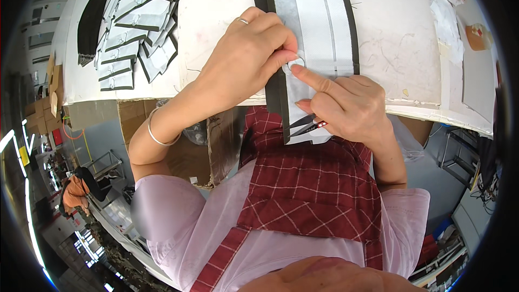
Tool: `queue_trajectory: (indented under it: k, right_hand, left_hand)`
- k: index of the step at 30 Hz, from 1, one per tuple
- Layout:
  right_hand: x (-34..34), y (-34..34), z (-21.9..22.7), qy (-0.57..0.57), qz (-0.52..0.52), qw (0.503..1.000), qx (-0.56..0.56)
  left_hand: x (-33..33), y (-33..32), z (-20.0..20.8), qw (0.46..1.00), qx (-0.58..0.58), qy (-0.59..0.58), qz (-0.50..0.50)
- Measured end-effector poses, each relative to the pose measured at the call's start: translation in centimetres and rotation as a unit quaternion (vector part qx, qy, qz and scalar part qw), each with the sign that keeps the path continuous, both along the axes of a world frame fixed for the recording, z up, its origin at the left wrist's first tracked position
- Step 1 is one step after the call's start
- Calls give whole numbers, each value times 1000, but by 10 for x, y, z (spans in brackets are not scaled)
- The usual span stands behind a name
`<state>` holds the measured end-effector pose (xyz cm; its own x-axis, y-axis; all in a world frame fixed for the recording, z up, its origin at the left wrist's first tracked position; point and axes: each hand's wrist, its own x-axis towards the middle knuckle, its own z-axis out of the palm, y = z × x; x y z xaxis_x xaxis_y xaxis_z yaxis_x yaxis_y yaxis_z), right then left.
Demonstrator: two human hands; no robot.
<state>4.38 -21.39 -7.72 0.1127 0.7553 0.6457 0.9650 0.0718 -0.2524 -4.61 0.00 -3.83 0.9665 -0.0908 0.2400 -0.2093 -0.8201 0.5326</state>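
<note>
One caution: while the left hand pinches at the small ring and the right hand presses it, best tilt the palmed scissors clear of the white panel overhanging the tabletop.

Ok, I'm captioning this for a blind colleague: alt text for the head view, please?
A person's left hand and right hand meet over a pale, dark-edged panel, the right holding small snips. Similar pieces lie overlapping on the white table to the left.
</note>
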Motion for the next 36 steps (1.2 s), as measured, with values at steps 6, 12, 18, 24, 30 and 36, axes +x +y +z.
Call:
queue_trajectory:
  k: [6, 12, 18, 24, 30, 36]
  right_hand:
    - [-1, 1, -1, 12, 5, 1000, 7]
    - [0, 1, 1, 12, 5, 1000, 1]
    - [0, 1, 0, 11, 8, 1000, 4]
    - [0, 1, 2, 10, 7, 1000, -1]
    - [0, 1, 3, 7, 5, 1000, -4]
    - [1, 1, 2, 6, 8, 1000, -3]
  left_hand:
    - [0, 0, 2, 995, -79, 22, 52]
    - [-1, 1, 2, 1000, 10, 12, -13]
    - [1, 1, 2, 996, -74, 6, 58]
    - [-1, 4, -1, 1000, 8, -14, 10]
    - [-1, -1, 5, 998, -38, 0, 57]
    - [-5, 4, 1, 996, -52, 50, 59]
